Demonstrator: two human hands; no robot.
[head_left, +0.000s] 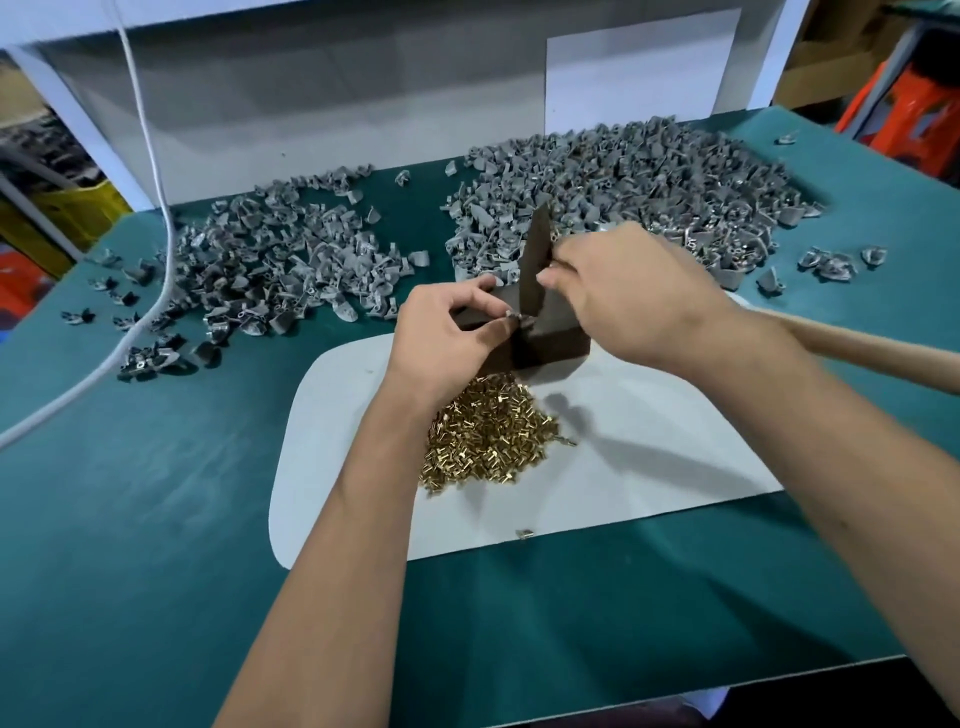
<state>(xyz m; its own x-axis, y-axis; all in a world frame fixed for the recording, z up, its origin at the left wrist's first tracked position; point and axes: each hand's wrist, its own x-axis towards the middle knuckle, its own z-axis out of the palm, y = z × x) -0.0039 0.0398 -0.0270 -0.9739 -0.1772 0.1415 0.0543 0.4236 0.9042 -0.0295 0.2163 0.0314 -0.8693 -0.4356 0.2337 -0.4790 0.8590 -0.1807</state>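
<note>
A white cable (167, 249) trails far left of the fingers (470, 293) across the green mat (130, 519); a yellow crate (78, 208) sits beyond it.

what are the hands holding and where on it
The right hand pinches the upright dark blade about halfway up. The left hand pinches a small grey part at its foot; where on the part is too blurred to tell.

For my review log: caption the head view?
Left hand pinches a small part at the dark jig; right hand grips its upright blade; brass pins nearby.
</note>
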